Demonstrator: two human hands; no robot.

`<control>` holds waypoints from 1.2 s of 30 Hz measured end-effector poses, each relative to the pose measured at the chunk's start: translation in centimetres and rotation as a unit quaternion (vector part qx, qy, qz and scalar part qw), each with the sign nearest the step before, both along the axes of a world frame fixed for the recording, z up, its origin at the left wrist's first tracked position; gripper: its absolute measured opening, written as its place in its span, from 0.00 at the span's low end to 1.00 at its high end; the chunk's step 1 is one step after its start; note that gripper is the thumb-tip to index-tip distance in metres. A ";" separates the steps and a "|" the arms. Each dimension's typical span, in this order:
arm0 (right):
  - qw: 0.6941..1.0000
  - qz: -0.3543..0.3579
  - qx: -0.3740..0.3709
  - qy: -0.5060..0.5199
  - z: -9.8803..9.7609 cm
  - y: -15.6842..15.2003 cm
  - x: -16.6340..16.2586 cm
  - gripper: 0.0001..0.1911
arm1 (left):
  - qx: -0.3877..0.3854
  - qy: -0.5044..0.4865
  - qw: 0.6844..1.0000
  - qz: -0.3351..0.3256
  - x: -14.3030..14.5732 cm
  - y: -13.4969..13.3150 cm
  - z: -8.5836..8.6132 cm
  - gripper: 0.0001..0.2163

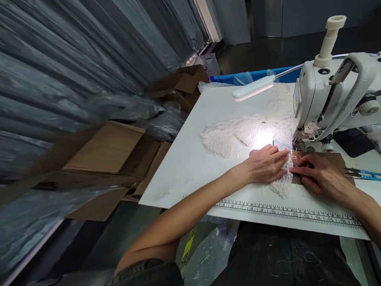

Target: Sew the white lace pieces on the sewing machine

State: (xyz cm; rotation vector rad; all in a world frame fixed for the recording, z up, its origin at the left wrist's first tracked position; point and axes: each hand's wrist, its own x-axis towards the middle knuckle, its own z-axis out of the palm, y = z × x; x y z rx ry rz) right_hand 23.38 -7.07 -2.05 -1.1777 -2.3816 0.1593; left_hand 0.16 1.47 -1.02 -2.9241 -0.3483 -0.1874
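Left hand (266, 164), flat, and right hand (324, 176), fingers apart, touch one lace strip (281, 186) (one sewing machine (309, 99) alongside)

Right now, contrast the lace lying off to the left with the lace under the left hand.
The loose lace lies untouched; the pressed lace is under the left hand. The loose lace sits well left of the sewing machine; the pressed lace runs beside its needle area. Both look whitish and fringed.

I observe a grey pleated curtain (98, 51) across the upper left of the frame. Grey panels (268, 18) border a dark floor (268, 51), upper right. A lamp (253, 89) right of centre lights the white tabletop (187, 167).
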 end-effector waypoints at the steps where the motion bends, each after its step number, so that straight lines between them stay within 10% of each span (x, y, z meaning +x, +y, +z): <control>1: 1.000 -0.004 -0.002 -0.001 -0.1 0.0 0.0 0.17 | 0.007 -0.009 1.000 0.008 -0.1 -0.2 -0.1 0.20; 24: 1.000 -0.006 0.007 0.001 -0.2 -0.1 -0.2 0.16 | 0.004 -0.161 0.987 0.022 -1.6 -3.1 0.2 0.17; 36: 1.000 -0.012 -0.004 0.006 -0.5 -0.3 -0.2 0.18 | 0.037 -0.008 0.997 0.074 0.5 -1.7 -0.1 0.20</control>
